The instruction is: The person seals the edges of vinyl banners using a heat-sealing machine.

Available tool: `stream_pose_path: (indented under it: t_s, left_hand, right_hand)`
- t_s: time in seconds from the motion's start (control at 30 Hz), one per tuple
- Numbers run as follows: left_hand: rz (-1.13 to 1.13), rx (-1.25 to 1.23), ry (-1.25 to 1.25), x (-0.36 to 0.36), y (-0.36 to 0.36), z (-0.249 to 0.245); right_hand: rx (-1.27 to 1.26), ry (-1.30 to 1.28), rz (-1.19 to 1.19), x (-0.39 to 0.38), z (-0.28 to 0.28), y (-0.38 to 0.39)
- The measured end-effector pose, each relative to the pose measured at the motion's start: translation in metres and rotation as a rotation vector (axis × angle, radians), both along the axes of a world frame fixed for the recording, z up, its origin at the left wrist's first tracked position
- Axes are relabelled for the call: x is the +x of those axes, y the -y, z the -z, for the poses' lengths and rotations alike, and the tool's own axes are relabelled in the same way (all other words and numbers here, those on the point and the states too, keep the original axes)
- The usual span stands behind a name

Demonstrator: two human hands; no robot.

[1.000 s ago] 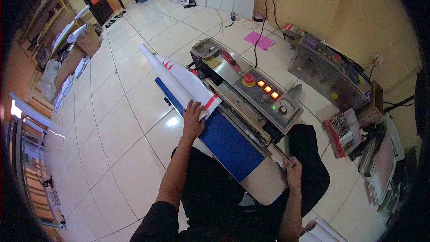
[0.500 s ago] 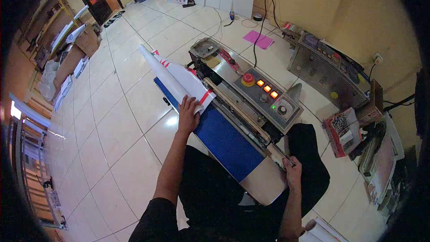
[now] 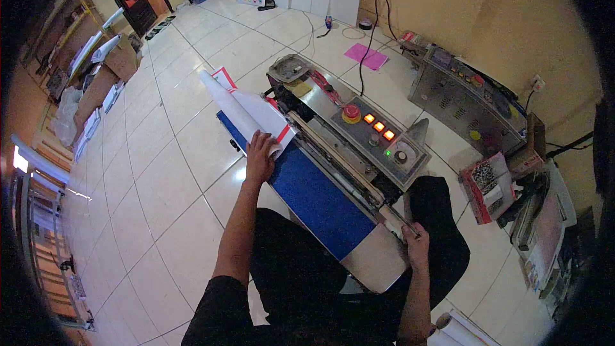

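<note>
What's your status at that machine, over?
Left hand flat on the white red-edged sheet, on the blue conveyor belt. Right hand at near end of the band sealer, grip unclear. Orange lamps lit.

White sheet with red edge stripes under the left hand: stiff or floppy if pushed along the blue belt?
Probably floppy: the white sheet with red edge stripes curls up along one side. Likely light; the left hand pins it with flat fingers. May slide easily on the smooth blue belt.
</note>
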State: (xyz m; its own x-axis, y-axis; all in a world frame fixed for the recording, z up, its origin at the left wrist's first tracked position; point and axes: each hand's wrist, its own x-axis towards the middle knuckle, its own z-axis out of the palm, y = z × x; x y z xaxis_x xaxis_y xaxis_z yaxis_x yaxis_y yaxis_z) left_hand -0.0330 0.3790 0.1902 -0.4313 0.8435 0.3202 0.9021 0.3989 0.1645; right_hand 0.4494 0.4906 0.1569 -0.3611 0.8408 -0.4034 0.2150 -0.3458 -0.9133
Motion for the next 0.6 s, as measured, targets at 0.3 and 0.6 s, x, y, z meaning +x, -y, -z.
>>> stream_pose_path:
  t_s: [0.3,0.6]
  left_hand:
    - [-0.044,-0.006,-0.05,-0.02,-0.004,0.001]
    - [-0.056,-0.051,-0.089,-0.047,-0.004,0.004]
  right_hand:
    - [0.0,0.074,-0.046,0.002,0.002,-0.001]
    - [-0.046,-0.005,-0.022,0.002,0.004,0.0]
